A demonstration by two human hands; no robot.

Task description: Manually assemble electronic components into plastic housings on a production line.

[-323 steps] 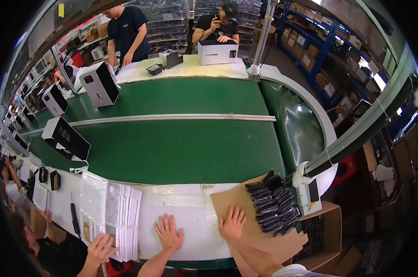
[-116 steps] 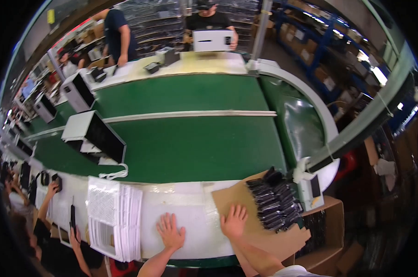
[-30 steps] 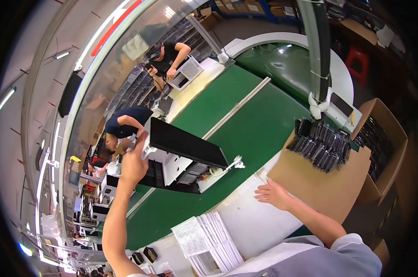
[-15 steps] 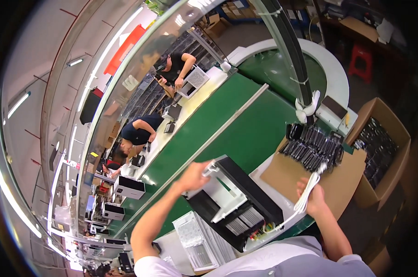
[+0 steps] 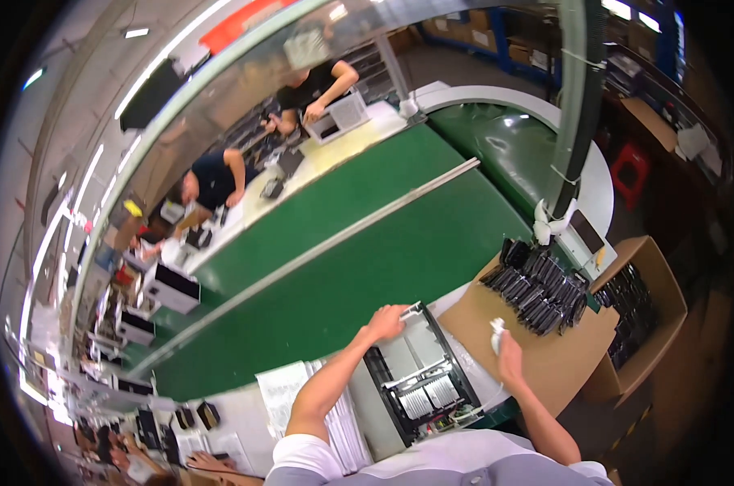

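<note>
In front of me on the bench lies an open device housing [image 5: 416, 356], black-framed with a white inside. Two silver finned blocks [image 5: 432, 397] and coloured wires show at its near end. My left hand [image 5: 389, 321] grips the far left corner of the housing, fingers closed over its edge. To the right of the housing, my right hand [image 5: 510, 358] is closed around a bundled white cable [image 5: 497, 330]. Most of that bundle is hidden by the hand. A white lead runs from the housing's near end toward my right hand.
Several black bagged parts [image 5: 537, 283] are piled on a cardboard sheet [image 5: 472, 324]; an open carton [image 5: 655, 324] holds more. White panels [image 5: 282, 397] are stacked left of the housing. Beyond runs a green conveyor [image 5: 351, 283] with a rail, co-workers across it. A post [image 5: 578, 113] rises at right.
The tilted housing now lies flatter on the bench, my left hand still at its corner. The bundled cable in my right hand hangs less in view. The whole view has shifted.
</note>
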